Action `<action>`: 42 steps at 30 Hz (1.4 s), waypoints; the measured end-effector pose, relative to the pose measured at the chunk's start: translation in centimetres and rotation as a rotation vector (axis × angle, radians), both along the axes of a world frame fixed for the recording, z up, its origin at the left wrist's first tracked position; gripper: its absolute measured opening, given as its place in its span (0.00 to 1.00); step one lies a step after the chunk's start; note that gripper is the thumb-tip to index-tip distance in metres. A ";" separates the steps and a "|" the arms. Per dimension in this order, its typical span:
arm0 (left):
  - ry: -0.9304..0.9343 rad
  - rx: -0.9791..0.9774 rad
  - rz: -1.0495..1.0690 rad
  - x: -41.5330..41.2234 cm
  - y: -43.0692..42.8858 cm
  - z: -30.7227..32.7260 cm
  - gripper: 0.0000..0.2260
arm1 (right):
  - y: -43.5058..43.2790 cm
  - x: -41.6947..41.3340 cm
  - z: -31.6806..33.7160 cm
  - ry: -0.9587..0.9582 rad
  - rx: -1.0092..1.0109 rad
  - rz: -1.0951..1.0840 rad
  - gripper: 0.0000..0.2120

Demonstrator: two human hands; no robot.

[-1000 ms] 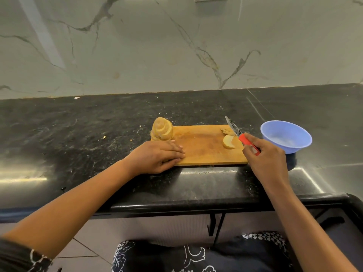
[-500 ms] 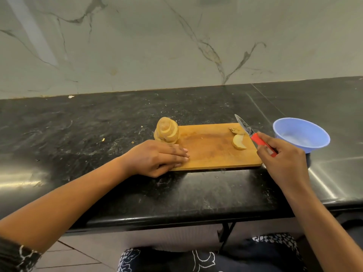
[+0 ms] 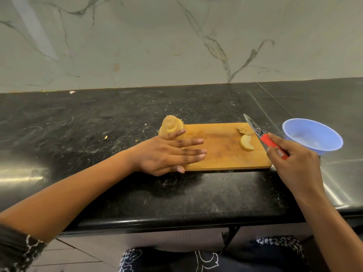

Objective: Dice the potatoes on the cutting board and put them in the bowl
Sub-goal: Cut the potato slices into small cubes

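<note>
A wooden cutting board point(image 3: 220, 154) lies on the black counter. A partly peeled potato point(image 3: 171, 126) stands at the board's far left corner. My left hand point(image 3: 167, 154) hovers over the board's left end with fingers spread straight, its index finger touching the potato. A potato slice point(image 3: 246, 144) and a small peel scrap point(image 3: 243, 131) lie at the board's right end. My right hand point(image 3: 290, 163) grips the red handle of a knife point(image 3: 255, 128), whose blade points away over the board's right edge. A blue bowl point(image 3: 312, 135) stands right of the board.
The black stone counter point(image 3: 98, 124) runs left and right, with small crumbs left of the board. A marble wall point(image 3: 176, 40) rises behind it. The counter's front edge lies close to my arms, with my patterned clothing below.
My left hand has lifted off the board's near left corner and spread its fingers, reaching toward the potato. My right hand still holds the knife at the board's right end.
</note>
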State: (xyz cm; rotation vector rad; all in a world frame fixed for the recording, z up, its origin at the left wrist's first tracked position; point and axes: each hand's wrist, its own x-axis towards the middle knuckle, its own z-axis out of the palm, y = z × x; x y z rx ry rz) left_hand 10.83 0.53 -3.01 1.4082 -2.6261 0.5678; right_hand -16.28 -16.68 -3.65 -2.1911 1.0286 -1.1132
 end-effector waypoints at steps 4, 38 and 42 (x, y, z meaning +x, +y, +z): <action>0.006 -0.076 0.077 -0.5 0.8 0.1 0.28 | 0.3 -0.1 0.2 0.001 -0.015 0.002 0.14; 0.622 -0.311 1.037 -5.4 6.8 -1.1 0.23 | 0.5 -0.7 0.6 0.019 0.079 0.068 0.15; 0.690 -0.233 1.100 -5.6 6.4 -0.9 0.26 | 0.4 -0.8 0.5 0.000 0.085 0.066 0.15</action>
